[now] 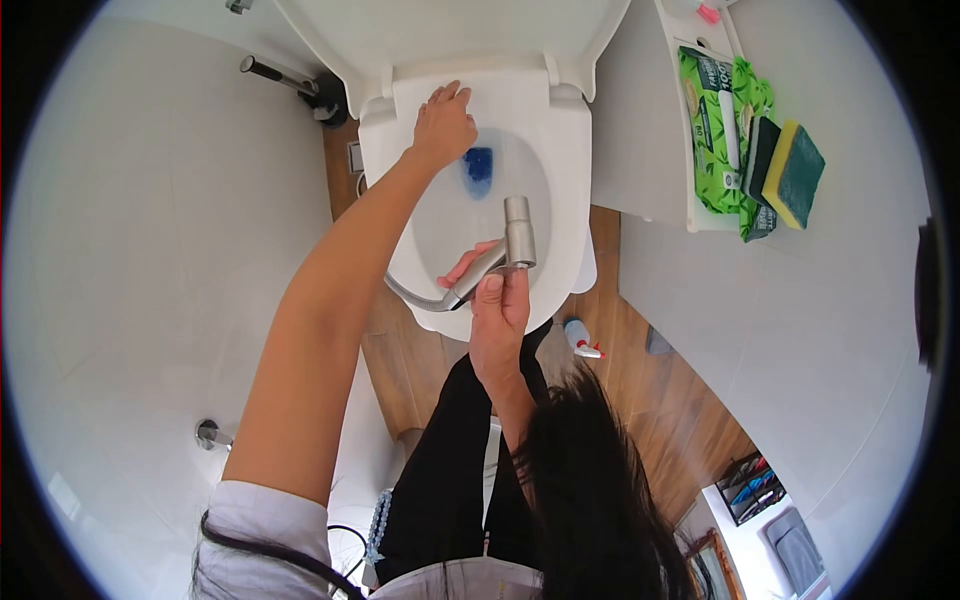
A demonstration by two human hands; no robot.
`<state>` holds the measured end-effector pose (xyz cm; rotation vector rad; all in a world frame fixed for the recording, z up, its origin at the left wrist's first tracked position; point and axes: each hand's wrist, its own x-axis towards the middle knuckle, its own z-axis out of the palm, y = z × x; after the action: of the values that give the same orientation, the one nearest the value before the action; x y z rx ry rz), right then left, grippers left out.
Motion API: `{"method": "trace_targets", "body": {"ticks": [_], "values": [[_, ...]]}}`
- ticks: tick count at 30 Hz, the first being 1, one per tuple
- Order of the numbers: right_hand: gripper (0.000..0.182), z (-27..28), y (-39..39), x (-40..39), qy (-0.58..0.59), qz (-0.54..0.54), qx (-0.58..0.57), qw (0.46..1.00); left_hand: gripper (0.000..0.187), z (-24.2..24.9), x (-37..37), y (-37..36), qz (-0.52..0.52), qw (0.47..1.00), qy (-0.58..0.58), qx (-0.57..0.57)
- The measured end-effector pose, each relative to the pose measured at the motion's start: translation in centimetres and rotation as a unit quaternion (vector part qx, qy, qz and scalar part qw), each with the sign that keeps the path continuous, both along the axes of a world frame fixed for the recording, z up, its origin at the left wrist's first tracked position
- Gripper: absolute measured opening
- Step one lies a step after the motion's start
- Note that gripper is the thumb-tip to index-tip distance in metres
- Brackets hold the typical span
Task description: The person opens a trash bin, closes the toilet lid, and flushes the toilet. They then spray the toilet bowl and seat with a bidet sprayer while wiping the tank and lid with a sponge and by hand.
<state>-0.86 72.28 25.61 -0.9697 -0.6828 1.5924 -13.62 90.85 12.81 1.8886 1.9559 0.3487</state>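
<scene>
My right hand (498, 318) is wrapped round a brushed-metal bidet sprayer (488, 272), held over the front of the toilet bowl with its head toward the back. A metal hose (412, 293) runs from the sprayer's handle to the left. Farther back, my left hand (444, 122) rests at the rear left of the toilet rim, fingers stretched out and holding nothing. The white toilet (575, 180) has its lid (450, 30) raised. Blue-tinted water (478, 170) lies at the bottom of the bowl.
A toilet brush (325, 95) stands behind left. On the ledge at right are a green wipes pack (712, 150) and sponges (795, 175). A spray bottle (580, 338) lies on the wooden floor (640, 370). A metal wall fitting (208, 434) juts out at left.
</scene>
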Motion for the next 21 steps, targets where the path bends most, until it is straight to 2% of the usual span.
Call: {"method": "trace_targets", "body": {"ticks": [2,7,15,17,21], "values": [[0.038,0.4,0.2,-0.4,0.009,0.000,-0.020,1.000,0.049,0.3,-0.2,0.3,-0.003,0.999,0.019,-0.030],[0.039,0.1,-0.6,-0.7,0.011,0.044,-0.031,0.999,0.065,-0.6,-1.6,-0.7,-0.029,0.993,0.074,-0.089],[0.041,0.9,-1.0,-1.3,0.023,0.108,-0.048,0.993,0.067,-2.2,-4.8,-3.0,-0.006,0.993,0.110,-0.037],[0.040,1.1,-0.4,-1.5,0.023,0.112,-0.041,0.993,0.067,-2.4,-5.4,-2.9,0.002,0.998,0.037,-0.043],[0.038,1.4,-0.8,-2.0,0.006,0.099,-0.042,0.994,0.063,-3.1,-6.3,-3.0,-0.017,0.997,0.050,-0.047]]}}
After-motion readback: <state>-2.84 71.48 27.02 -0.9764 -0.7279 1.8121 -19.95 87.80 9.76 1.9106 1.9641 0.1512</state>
